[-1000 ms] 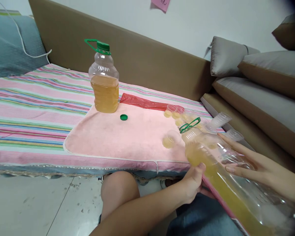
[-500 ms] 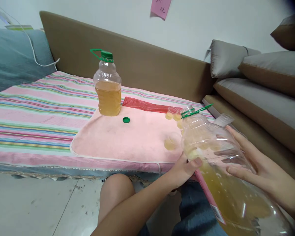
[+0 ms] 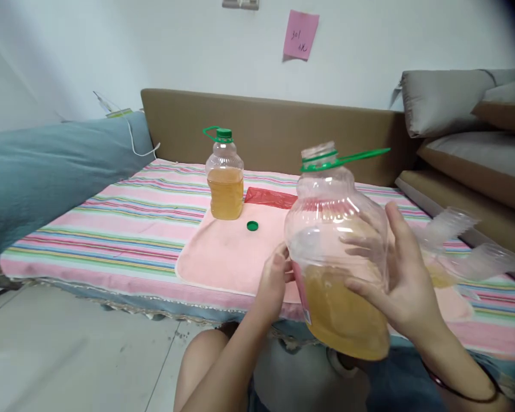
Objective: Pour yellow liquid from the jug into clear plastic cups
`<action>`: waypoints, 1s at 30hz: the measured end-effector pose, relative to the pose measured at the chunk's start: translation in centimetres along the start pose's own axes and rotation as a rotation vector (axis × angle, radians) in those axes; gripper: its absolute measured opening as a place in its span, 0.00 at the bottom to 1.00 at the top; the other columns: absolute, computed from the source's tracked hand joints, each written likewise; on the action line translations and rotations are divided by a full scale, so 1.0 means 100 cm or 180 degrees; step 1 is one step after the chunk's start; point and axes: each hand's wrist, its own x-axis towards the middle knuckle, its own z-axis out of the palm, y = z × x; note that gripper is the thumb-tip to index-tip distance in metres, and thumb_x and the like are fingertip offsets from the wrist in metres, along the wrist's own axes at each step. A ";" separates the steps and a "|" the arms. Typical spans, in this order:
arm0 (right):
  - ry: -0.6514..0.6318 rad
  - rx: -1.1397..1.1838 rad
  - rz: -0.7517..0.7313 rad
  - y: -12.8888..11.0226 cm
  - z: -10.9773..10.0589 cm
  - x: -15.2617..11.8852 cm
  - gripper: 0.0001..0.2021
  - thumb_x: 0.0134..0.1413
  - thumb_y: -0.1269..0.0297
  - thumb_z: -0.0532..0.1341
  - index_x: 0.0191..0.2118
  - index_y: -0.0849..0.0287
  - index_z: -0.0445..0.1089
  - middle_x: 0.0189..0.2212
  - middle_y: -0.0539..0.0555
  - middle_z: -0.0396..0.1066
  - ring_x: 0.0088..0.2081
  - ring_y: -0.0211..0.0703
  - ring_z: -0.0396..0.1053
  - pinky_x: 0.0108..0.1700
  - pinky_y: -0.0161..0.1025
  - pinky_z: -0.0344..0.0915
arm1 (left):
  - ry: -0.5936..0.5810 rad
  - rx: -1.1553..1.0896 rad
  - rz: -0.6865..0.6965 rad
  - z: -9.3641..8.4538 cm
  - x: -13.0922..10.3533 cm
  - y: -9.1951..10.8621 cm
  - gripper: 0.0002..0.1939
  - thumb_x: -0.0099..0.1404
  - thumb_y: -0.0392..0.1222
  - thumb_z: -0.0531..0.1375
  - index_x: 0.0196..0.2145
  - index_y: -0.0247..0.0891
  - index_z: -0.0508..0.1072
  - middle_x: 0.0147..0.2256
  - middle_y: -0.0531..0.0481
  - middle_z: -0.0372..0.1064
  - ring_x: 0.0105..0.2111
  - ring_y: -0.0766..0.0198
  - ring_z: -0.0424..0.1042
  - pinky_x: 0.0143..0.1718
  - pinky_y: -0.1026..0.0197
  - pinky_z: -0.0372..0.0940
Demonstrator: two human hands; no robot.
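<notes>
Left grip (image 3: 273, 280) at one side and right grip (image 3: 405, 280) at the other, I hold an uncapped bottle (image 3: 321, 257) clasped between them at the near edge of the bed (image 3: 111, 223). My right thumb lies across the front while those fingers, visible through the clear plastic, curve around the back; my left thumb and fingers press the labelled side. The bottle leans slightly, its mouth up and a green handle (image 3: 364, 155) jutting rightward, with yellow liquid settled in its lower part.

A second ago it lay nearly on its side in my hold, its mouth low beside the plastic cups; now it stands close to upright, and most of the filled cups have passed out of sight behind it. Unmoved on a pink cloth (image 3: 218, 257) are a capped bottle (image 3: 225, 186) and a loose green cap (image 3: 252, 226), with a red plastic bag (image 3: 269, 198) behind. Stacked cups (image 3: 450, 226) lie to the right.
</notes>
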 end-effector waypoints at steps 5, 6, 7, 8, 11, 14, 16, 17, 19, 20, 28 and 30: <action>0.0354 0.1239 -0.0461 0.011 0.066 0.040 0.52 0.43 0.42 0.69 0.69 0.37 0.39 0.67 0.57 0.51 0.53 0.58 0.70 0.54 0.60 0.68 | 0.1484 0.0101 0.0722 -0.036 0.000 0.019 0.31 0.63 0.67 0.51 0.50 0.39 0.68 0.58 0.39 0.66 0.53 0.51 0.71 0.52 0.51 0.67; 0.0404 0.1381 -0.0582 0.014 0.082 0.047 0.52 0.42 0.41 0.70 0.69 0.36 0.40 0.67 0.57 0.51 0.53 0.58 0.70 0.53 0.60 0.68 | 0.1710 0.0189 0.0854 -0.042 0.000 0.022 0.29 0.65 0.65 0.50 0.51 0.40 0.68 0.58 0.39 0.65 0.55 0.52 0.69 0.54 0.51 0.65; 0.0432 0.1473 -0.0681 0.018 0.097 0.053 0.53 0.41 0.40 0.70 0.68 0.34 0.39 0.67 0.56 0.49 0.53 0.58 0.69 0.53 0.59 0.68 | 0.1914 0.0263 0.0936 -0.047 0.000 0.023 0.28 0.66 0.63 0.50 0.51 0.41 0.67 0.60 0.41 0.63 0.58 0.53 0.67 0.56 0.52 0.64; 0.0441 0.1517 -0.0737 0.021 0.113 0.058 0.53 0.41 0.39 0.69 0.68 0.33 0.38 0.68 0.56 0.48 0.53 0.58 0.69 0.53 0.60 0.68 | 0.2111 0.0319 0.0966 -0.052 0.000 0.024 0.27 0.67 0.63 0.49 0.53 0.42 0.66 0.61 0.42 0.61 0.60 0.54 0.64 0.58 0.52 0.62; 0.0388 0.1556 -0.0658 0.027 0.156 0.074 0.54 0.42 0.35 0.66 0.68 0.34 0.31 0.69 0.57 0.44 0.55 0.60 0.67 0.54 0.61 0.66 | 0.2692 0.0388 0.0824 -0.065 0.003 0.026 0.28 0.68 0.62 0.48 0.58 0.44 0.61 0.65 0.44 0.55 0.66 0.56 0.54 0.63 0.53 0.55; 0.0249 0.1706 -0.0586 0.030 0.193 0.086 0.55 0.43 0.34 0.64 0.68 0.37 0.28 0.69 0.58 0.42 0.56 0.60 0.66 0.55 0.62 0.65 | 0.3065 0.0295 0.0664 -0.072 0.005 0.028 0.30 0.67 0.63 0.48 0.61 0.46 0.58 0.66 0.45 0.51 0.68 0.57 0.49 0.66 0.52 0.49; 0.0175 0.1845 -0.0658 0.032 0.213 0.090 0.54 0.44 0.35 0.64 0.69 0.38 0.30 0.69 0.58 0.42 0.56 0.59 0.66 0.55 0.62 0.66 | 0.3176 0.0215 0.0622 -0.074 0.006 0.031 0.30 0.68 0.62 0.49 0.62 0.47 0.57 0.67 0.47 0.51 0.68 0.57 0.49 0.67 0.53 0.49; 0.0144 0.1914 -0.0694 0.034 0.222 0.091 0.54 0.44 0.36 0.65 0.69 0.38 0.31 0.69 0.57 0.42 0.56 0.58 0.66 0.55 0.61 0.66 | 0.3213 0.0198 0.0596 -0.074 0.007 0.032 0.29 0.68 0.61 0.49 0.62 0.47 0.57 0.67 0.47 0.51 0.67 0.58 0.50 0.66 0.53 0.50; 0.0106 0.2030 -0.0741 0.037 0.238 0.091 0.53 0.44 0.38 0.66 0.69 0.39 0.33 0.69 0.57 0.42 0.57 0.59 0.65 0.55 0.61 0.66 | 0.3240 0.0215 0.0570 -0.073 0.007 0.033 0.28 0.68 0.59 0.50 0.62 0.48 0.56 0.66 0.47 0.51 0.67 0.57 0.51 0.65 0.53 0.53; 0.0095 0.2071 -0.0745 0.039 0.245 0.090 0.53 0.44 0.39 0.67 0.69 0.40 0.34 0.69 0.57 0.42 0.57 0.59 0.64 0.55 0.61 0.67 | 0.3218 0.0235 0.0573 -0.072 0.007 0.033 0.28 0.69 0.58 0.50 0.62 0.47 0.55 0.66 0.47 0.51 0.66 0.57 0.52 0.65 0.53 0.53; 0.0041 0.1998 -0.0579 0.049 0.261 0.077 0.54 0.45 0.39 0.66 0.69 0.43 0.33 0.70 0.58 0.38 0.59 0.59 0.63 0.57 0.59 0.66 | 0.2992 0.0120 0.0585 -0.081 0.008 0.030 0.28 0.70 0.58 0.49 0.62 0.45 0.58 0.64 0.45 0.56 0.65 0.56 0.56 0.64 0.53 0.56; -0.0024 0.1909 -0.0546 0.050 0.260 0.075 0.55 0.45 0.38 0.65 0.69 0.45 0.30 0.70 0.60 0.36 0.60 0.59 0.62 0.57 0.59 0.66 | 0.3011 0.0225 0.0580 -0.085 0.008 0.029 0.28 0.69 0.60 0.49 0.62 0.46 0.59 0.65 0.47 0.56 0.65 0.56 0.55 0.64 0.54 0.55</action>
